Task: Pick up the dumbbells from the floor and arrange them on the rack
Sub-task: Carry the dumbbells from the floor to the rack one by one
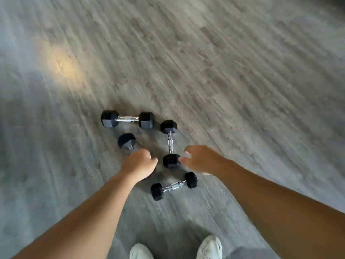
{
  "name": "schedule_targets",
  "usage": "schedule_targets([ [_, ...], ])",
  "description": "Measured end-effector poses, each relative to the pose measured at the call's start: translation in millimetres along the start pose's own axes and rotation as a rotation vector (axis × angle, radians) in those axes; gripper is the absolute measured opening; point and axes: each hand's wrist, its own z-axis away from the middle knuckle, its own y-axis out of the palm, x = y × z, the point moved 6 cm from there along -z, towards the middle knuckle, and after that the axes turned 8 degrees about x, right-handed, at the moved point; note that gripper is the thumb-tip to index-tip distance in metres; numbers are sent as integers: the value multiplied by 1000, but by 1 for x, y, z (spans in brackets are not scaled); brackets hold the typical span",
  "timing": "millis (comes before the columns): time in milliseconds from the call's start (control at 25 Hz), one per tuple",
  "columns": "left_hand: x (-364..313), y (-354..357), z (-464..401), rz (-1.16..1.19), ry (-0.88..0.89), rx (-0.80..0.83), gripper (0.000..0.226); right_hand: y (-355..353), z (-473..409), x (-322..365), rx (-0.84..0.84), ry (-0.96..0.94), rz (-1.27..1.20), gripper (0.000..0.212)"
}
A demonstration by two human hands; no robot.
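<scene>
Four black hex-headed dumbbells with chrome handles lie close together on the grey wood-grain floor. Your left hand is curled over the handle of the left dumbbell; whether it grips, you cannot tell. Your right hand is spread open beside the near head of the upright dumbbell.
</scene>
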Motion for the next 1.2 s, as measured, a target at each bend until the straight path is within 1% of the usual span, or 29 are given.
schedule_targets([
  [40, 21, 36, -21, 10, -32, 37, 38, 28, -23, -14, 11, 8, -17, 52],
  [120, 56, 96, -69, 56, -100, 53, 34, 77, -76, -50, 41, 35, -29, 51],
  [160, 71, 127, -90, 67, -151, 117, 32, 102, -100, -70, 65, 43, -40, 50],
  [240, 98, 178, -118, 95, -245, 138, 38, 145, -136, -100, 85, 76, -75, 52],
  [280, 112, 205, -136, 126, -265, 148, 41, 164, -157, -116, 82, 83, -84, 56],
  [360, 124, 239, -156, 235, -292, 186, 41, 188, -186, -136, 65, 96, -64, 61],
  [480, 135, 266, -161, 545, -407, 203, 38, 201, -202, -147, 39, 84, 0, 59],
  [520, 136, 269, -160, 598, -425, 192, 35, 202, -205, -150, 30, 65, 6, 58],
  [600, 134, 266, -158, 631, -440, 153, 26, 201, -206, -153, 14, 53, -20, 56],
  [760, 129, 262, -161, 583, -434, 107, 33, 200, -208, -154, -34, 56, -129, 48],
  [840, 122, 253, -158, 539, -421, 82, 25, 194, -202, -154, -42, 47, -262, 36],
  [920, 102, 230, -143, 487, -393, 41, 17, 176, -177, -151, -72, 66, -359, 26],
  [1000, 71, 191, -113, 433, -342, 1, 16, 143, -135, -143, -124, 88, -353, 24],
  [1080, 25, 142, -76, 361, -248, -13, 20, 96, -81, -131, -154, 101, -356, 25],
  [1200, -72, 43, -7, 263, -113, -67, 25, -5, 18, -114, -251, 113, -396, 29],
])
